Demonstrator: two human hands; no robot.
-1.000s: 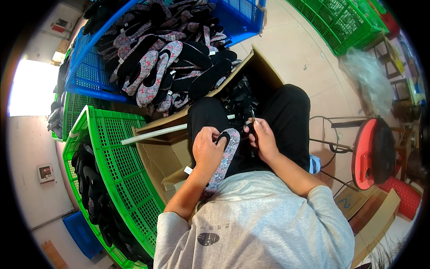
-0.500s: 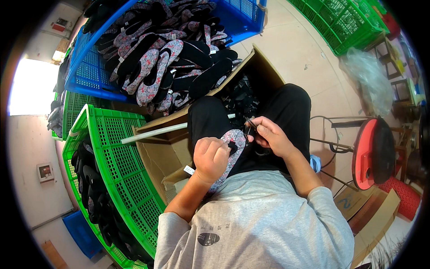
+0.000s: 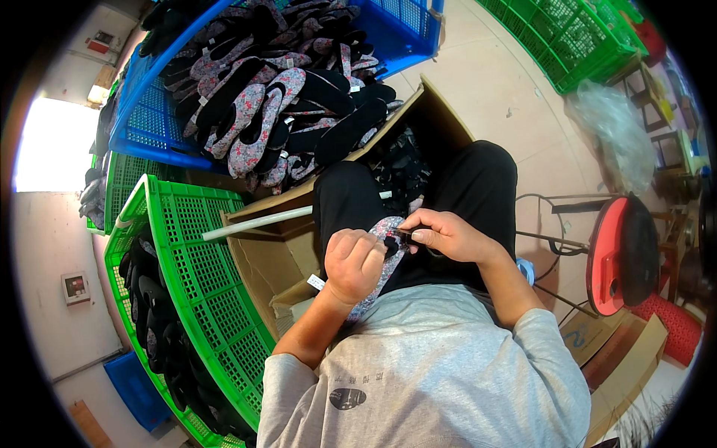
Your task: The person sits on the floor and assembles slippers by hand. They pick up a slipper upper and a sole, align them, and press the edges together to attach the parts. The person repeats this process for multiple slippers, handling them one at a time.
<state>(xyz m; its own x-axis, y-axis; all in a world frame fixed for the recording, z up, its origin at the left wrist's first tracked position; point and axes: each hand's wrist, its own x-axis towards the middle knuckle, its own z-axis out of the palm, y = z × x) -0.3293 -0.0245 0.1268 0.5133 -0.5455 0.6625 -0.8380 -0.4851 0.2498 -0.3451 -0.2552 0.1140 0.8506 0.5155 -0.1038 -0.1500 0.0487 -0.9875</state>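
My left hand (image 3: 352, 266) is closed on a slipper (image 3: 366, 307) with grey and pink floral cloth and a black inside, held over my lap. A white tag (image 3: 315, 282) sticks out beside my left wrist. My right hand (image 3: 454, 236) pinches a small dark tool (image 3: 404, 232), which looks like thread snips, against the slipper's upper end. Fingers hide most of the tool, so its exact kind is unclear.
Ahead, a blue crate (image 3: 153, 127) holds a heap of matching slippers (image 3: 299, 97). An open cardboard box (image 3: 441, 108) with dark items stands at my knees. A green crate (image 3: 213, 276) of dark slippers is at left; a red-and-black round stool (image 3: 609, 257) at right.
My right hand has moved left with the dark tool, from just beside the slipper onto its upper end. My left hand has stayed nearly still, gripping the slipper.
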